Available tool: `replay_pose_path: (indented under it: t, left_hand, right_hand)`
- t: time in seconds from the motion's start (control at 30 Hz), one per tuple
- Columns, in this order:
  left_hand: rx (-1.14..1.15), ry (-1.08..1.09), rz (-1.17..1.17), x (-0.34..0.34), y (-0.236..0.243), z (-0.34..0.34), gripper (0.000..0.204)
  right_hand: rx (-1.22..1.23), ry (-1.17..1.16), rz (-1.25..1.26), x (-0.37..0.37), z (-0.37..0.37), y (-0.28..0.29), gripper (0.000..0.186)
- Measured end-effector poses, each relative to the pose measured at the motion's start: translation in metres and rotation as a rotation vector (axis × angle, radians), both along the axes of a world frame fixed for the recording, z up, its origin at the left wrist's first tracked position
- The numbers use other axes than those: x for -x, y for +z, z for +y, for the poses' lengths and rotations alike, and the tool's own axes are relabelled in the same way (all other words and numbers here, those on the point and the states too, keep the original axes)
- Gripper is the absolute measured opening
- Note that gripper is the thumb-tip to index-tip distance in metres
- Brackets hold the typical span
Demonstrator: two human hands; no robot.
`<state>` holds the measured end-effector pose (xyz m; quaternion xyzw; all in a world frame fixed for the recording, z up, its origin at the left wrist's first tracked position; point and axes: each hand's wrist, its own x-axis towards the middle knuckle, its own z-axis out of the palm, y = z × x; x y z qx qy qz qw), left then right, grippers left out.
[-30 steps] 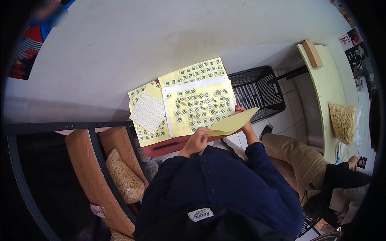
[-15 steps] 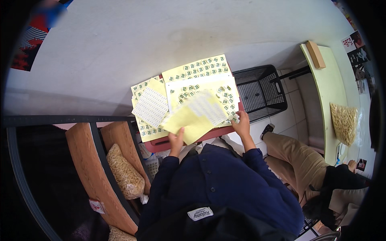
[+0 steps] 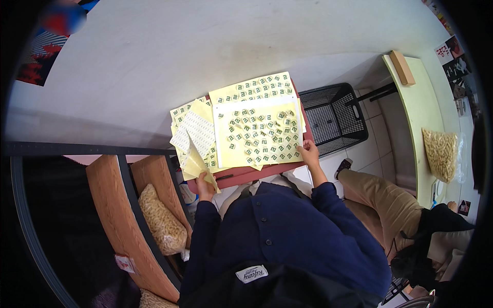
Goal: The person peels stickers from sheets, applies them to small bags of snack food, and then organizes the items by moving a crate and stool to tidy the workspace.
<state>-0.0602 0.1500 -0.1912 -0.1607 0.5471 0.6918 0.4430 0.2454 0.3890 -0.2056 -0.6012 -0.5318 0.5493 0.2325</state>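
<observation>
My left hand (image 3: 205, 188) is closed on the lower edge of a folded yellow backing sheet (image 3: 193, 165), at the left front of the small red-brown table (image 3: 241, 176). A sheet of small white labels (image 3: 198, 128) lies against it. In the middle is a yellow sheet with round green-printed stickers (image 3: 259, 134), set on a white-bordered sheet. Some of its stickers look lifted or curled. At its lower right corner, my right hand (image 3: 309, 154) has its fingertips pinched together; what is between them is too small to tell. Similar sticker sheets (image 3: 254, 87) lie behind and to the left.
Right of the table stands a black mesh crate (image 3: 331, 120). A person in tan trousers (image 3: 377, 192) sits at right, by a pale shelf (image 3: 418, 110) holding a cardboard box (image 3: 402, 69) and a bag of snacks (image 3: 440, 154). Wooden shelves (image 3: 120, 210) with another snack bag (image 3: 160, 220) are at left.
My left hand has drawn the yellow backing sheet left and toward me, uncovering the middle sticker sheet; it now looks folded. My right hand stays near the same corner.
</observation>
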Motion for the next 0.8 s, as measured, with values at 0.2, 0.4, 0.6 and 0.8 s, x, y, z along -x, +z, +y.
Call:
replay_pose_path:
  t: [0.2,0.4,0.6,0.8]
  left_hand:
    - [0.029,-0.046,0.074,0.006,-0.028,-0.003,0.025]
    - [-0.025,-0.059,0.102,0.009,0.001,0.008,0.027]
    - [-0.130,-0.083,0.120,0.030,-0.004,-0.003,0.030]
    - [-0.113,-0.044,0.141,0.043,-0.002,0.003,0.032]
  right_hand:
    - [-0.213,0.012,0.177,0.019,0.005,0.038,0.025]
    - [-0.095,0.151,0.107,0.006,0.042,0.129,0.036]
    - [0.188,0.110,0.451,-0.065,0.059,0.177,0.034]
    - [0.114,-0.133,0.655,-0.130,0.056,0.153,0.032]
